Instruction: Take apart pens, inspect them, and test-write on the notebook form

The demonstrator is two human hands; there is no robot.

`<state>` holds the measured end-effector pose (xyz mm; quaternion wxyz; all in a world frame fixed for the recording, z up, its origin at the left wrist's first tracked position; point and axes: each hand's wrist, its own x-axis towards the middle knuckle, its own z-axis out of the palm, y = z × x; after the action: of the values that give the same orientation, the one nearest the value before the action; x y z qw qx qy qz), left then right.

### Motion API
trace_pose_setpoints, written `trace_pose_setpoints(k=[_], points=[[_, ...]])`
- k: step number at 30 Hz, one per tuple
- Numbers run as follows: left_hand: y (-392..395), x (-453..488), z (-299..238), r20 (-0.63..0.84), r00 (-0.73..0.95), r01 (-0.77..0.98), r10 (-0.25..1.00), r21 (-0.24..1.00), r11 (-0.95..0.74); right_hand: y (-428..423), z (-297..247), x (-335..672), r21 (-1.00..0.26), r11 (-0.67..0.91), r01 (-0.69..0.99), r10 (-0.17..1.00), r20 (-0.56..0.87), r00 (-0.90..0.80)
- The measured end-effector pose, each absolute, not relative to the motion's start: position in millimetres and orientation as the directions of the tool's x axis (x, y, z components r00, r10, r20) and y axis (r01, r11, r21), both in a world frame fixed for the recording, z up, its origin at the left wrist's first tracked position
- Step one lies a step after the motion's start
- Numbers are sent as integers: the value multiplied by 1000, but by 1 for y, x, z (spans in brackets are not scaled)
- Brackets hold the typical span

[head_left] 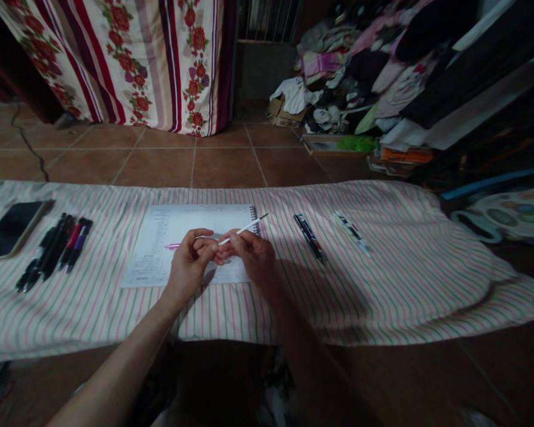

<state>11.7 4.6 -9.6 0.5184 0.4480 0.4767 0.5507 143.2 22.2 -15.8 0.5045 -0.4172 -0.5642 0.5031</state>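
My left hand (191, 261) and my right hand (251, 254) meet over a spiral notebook (178, 231) lying on a striped cloth (382, 284). Both hands pinch a thin white pen (244, 228) whose tip points up and to the right. A pink piece (172, 246), perhaps a cap or barrel, sticks out left of my left fingers. I cannot tell whether it is joined to the pen.
A bunch of several dark pens (53, 249) and a black phone (11, 228) lie at the left of the cloth. A dark pen (309, 237) and a white pen (350, 231) lie to the right. Heaped clothes (360, 71) fill the far right; a flowered curtain (129, 59) hangs behind.
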Motion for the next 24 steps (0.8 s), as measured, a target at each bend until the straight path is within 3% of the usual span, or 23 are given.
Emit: trace_pose_setpoints(k=[4,14,24], points=[[5,11,-11,9,-68,-156,998,988,-20,21,-15,140,-989,89,-119,985,105,-136],[3,10,-15,-17,-86,-215,996,977,-2,20,-16,137,-992,70,-107,990,82,-114],[3,13,-17,-33,-77,-215,996,976,16,21,-17,137,-977,29,-212,993,53,-107]])
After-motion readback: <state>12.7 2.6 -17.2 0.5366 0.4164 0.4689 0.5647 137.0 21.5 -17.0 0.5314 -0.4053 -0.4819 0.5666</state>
